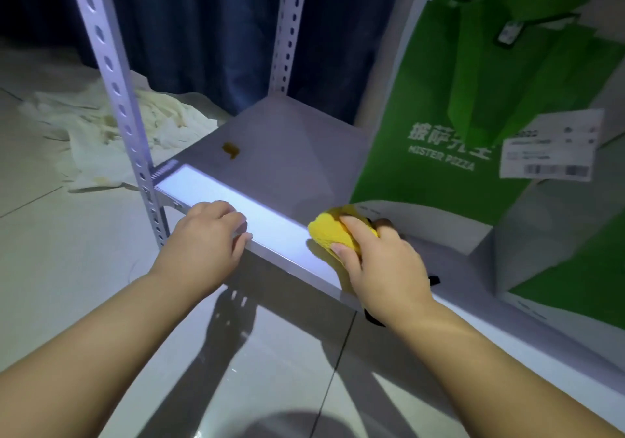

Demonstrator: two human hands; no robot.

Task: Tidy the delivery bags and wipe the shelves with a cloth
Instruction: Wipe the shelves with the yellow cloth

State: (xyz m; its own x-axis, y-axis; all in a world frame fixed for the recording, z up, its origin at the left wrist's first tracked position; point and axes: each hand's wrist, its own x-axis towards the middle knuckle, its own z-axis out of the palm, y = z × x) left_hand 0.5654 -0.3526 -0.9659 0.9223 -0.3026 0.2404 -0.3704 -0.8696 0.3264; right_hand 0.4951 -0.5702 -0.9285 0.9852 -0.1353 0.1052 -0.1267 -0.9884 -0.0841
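A low white metal shelf [287, 153] runs from the left post to the right. My right hand [378, 261] grips a bunched yellow cloth [329, 231] pressed on the shelf's front strip. My left hand [206, 238] holds the shelf's front edge, fingers curled over it. A brown stain [231, 149] sits further back on the shelf. A green and white delivery bag [449, 99] marked MISTER PIZZA stands on the shelf at the right, with a white receipt label [551, 145] on it.
Two perforated white uprights [115, 79] [291, 28] carry the shelf. A crumpled pale sheet [101, 129] lies on the tiled floor at the left. Dark blue curtain [203, 31] hangs behind. A second green and white bag panel [575, 261] is at the far right.
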